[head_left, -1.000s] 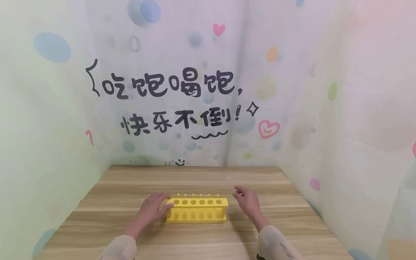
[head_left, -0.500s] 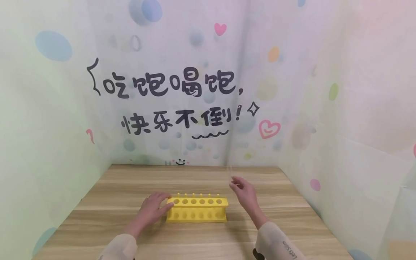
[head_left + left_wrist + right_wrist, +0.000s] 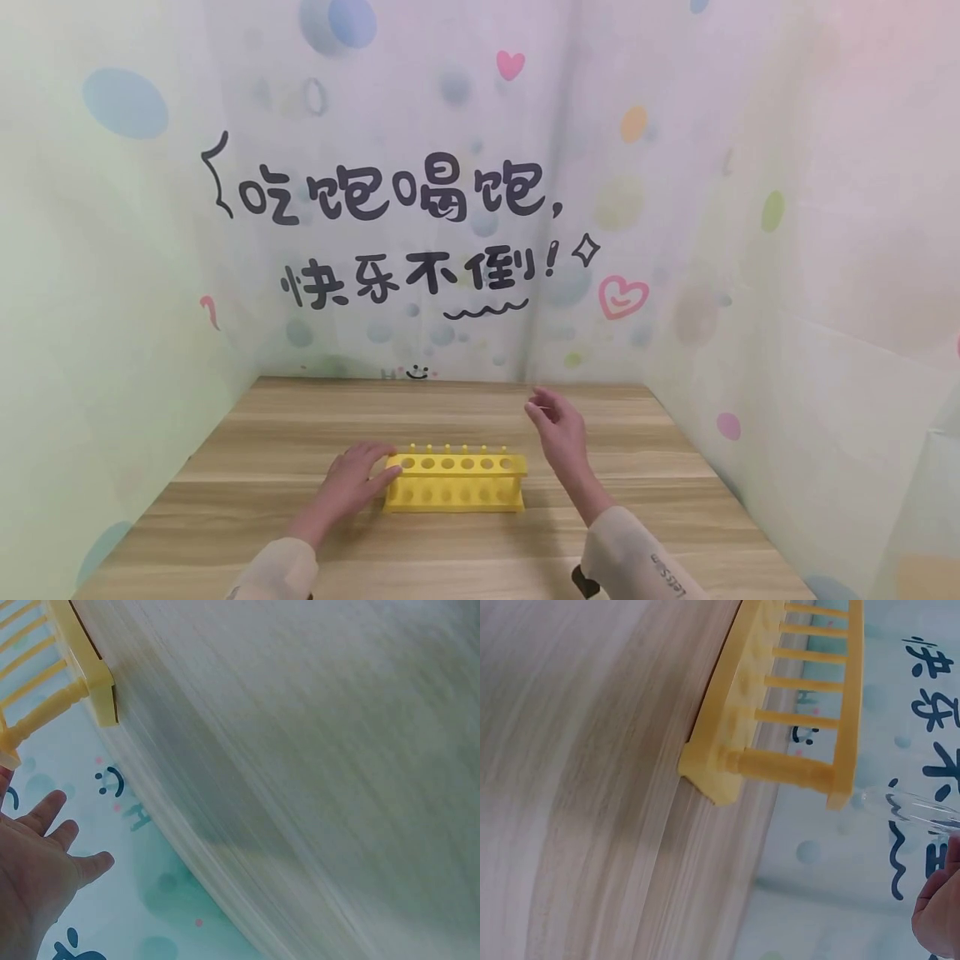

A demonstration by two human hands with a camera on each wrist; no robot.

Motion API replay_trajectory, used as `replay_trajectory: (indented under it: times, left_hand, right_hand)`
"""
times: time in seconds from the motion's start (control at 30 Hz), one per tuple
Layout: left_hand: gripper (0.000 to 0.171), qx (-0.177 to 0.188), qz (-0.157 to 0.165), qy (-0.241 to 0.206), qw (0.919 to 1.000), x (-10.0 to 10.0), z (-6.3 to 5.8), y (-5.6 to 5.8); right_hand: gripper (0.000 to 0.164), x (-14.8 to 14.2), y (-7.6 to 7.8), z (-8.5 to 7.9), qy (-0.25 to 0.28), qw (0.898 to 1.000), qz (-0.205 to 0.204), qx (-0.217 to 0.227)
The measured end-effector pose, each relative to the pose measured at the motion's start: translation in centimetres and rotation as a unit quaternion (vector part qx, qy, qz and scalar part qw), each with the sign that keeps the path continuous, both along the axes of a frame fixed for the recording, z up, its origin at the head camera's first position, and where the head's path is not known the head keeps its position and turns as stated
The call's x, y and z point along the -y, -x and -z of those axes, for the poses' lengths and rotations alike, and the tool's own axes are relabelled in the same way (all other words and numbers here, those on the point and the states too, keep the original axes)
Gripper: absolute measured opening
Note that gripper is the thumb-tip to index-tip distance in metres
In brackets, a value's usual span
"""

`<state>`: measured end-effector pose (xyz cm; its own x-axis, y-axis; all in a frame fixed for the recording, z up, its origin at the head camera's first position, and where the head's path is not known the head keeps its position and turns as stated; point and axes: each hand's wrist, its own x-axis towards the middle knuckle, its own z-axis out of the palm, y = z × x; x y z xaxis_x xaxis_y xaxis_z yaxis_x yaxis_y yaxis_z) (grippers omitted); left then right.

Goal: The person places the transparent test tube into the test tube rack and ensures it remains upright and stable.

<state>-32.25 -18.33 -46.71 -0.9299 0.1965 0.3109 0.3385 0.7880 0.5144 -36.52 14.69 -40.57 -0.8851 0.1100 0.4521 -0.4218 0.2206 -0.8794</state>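
Head camera shows me the yellow rack (image 3: 456, 472) standing on the worktop (image 3: 300, 417), six round holes along its top and pegs on its far side. I see the left hand (image 3: 352, 479) gripping its left end, thumb on the near edge; the right hand (image 3: 558, 425) is raised to the right of it.

Through the left wrist view, I see three fingers spread beside the rack's end, against the patterned wall (image 3: 161, 900).

From the right wrist view, I find the right hand grasping a clear tube (image 3: 915, 808), rounded tip towards the rack; whether they touch I cannot tell.
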Motion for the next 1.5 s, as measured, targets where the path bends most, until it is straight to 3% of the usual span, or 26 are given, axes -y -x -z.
replay_trajectory:
  times: [0.13,0.4,0.77,1.5]
  left_hand:
    - [0.044,0.003,-0.002,-0.003,1.0000,0.0,-0.1,-0.1]
    - [0.043,0.005,-0.004,0.002,1.0000,0.0,-0.1,-0.1]
    - [0.045,0.008,0.001,-0.005,1.0000,0.0,-0.2,-0.2]
    - [0.047,0.012,-0.001,-0.008,0.9999,0.0,-0.2,-0.2]
  right_hand:
    - [0.033,0.8,-0.5,-0.5,0.013,1.000,-0.011,-0.005]
    - [0.027,2.3,-3.0,-2.3,-0.018,0.999,-0.025,-0.005]
    - [0.031,1.6,-0.6,1.9,-0.048,0.998,-0.037,-0.001]
    - [0.025,1.2,-1.1,5.0,-0.117,0.992,-0.038,0.029]
